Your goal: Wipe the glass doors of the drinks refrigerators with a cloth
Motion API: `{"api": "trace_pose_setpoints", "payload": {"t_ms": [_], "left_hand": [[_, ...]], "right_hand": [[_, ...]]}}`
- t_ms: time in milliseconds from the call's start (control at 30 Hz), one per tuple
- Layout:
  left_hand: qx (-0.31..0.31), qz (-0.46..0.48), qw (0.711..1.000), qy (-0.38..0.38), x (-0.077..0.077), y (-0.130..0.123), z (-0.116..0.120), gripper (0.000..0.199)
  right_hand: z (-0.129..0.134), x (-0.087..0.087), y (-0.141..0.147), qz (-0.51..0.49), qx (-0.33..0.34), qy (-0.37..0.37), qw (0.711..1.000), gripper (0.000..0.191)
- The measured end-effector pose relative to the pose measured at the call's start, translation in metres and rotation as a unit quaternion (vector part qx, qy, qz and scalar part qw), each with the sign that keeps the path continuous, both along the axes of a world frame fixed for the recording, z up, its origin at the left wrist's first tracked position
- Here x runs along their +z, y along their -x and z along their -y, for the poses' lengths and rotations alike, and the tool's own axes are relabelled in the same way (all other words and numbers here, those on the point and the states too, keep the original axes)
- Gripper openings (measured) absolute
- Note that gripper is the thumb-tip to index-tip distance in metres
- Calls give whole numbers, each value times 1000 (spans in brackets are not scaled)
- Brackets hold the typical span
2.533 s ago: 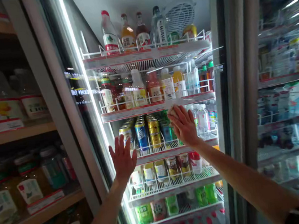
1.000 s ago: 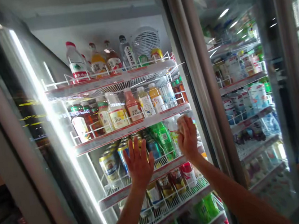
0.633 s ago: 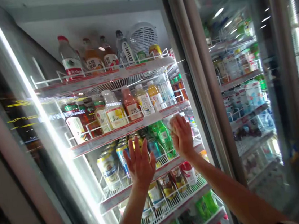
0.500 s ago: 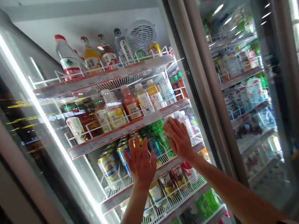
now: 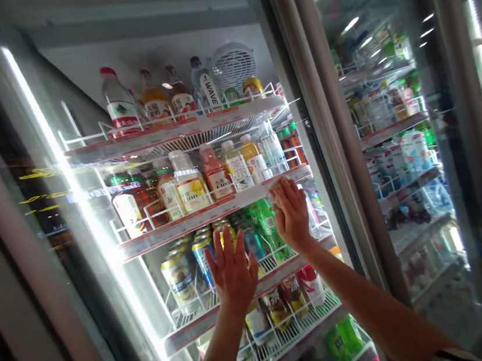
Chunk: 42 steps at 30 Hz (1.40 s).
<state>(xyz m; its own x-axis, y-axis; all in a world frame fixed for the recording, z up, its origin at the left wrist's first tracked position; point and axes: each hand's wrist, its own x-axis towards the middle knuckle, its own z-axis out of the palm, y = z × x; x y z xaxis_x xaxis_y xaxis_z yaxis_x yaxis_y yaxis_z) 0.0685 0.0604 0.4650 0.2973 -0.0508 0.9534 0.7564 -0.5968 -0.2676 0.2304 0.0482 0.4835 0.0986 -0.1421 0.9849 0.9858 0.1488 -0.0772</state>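
Note:
My left hand (image 5: 234,275) is raised with its fingers spread, apparently flat against the glass door of a drinks cooler, in front of a row of cans (image 5: 179,276). Higher and to the right, my right hand (image 5: 293,215) has its fingers bent over a pale crumpled cloth (image 5: 276,192), held against the glass. Only a small part of this cloth shows past the fingers. Behind that hand lie a shelf's front edge (image 5: 226,207) and green bottles (image 5: 267,221).
Bottles (image 5: 189,184) stand behind wire rails on the shelves. A bright light strip (image 5: 68,172) runs down the left side. To the right is a thick metal door frame (image 5: 330,117), with another stocked glass cooler (image 5: 396,155) beyond it. Reflections streak the glass.
My right hand has moved up a little relative to the shelves, and its fingers are more bent. The left hand stays in nearly the same place. The view has shifted slightly.

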Motion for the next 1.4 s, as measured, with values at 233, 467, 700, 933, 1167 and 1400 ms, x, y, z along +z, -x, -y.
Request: {"api": "trace_pose_setpoints", "payload": {"t_ms": [233, 467, 700, 933, 1167, 1400], "left_hand": [[-14, -1, 1000, 11, 11, 12, 3, 56], [45, 26, 998, -27, 47, 34, -16, 60], [69, 14, 997, -16, 43, 32, -13, 59], [63, 12, 998, -7, 43, 35, -13, 60], [55, 9, 998, -21, 42, 35, -13, 62], [44, 17, 999, -5, 42, 35, -11, 59]], "right_hand": [[0, 12, -6, 62, -14, 63, 996, 54], [-3, 23, 12, 45, -6, 49, 998, 57], [-8, 40, 11, -32, -7, -6, 999, 53], [-7, 42, 10, 99, 12, 47, 994, 51], [-3, 44, -8, 5, -10, 7, 1000, 51], [-1, 41, -18, 6, -9, 8, 1000, 48]]}}
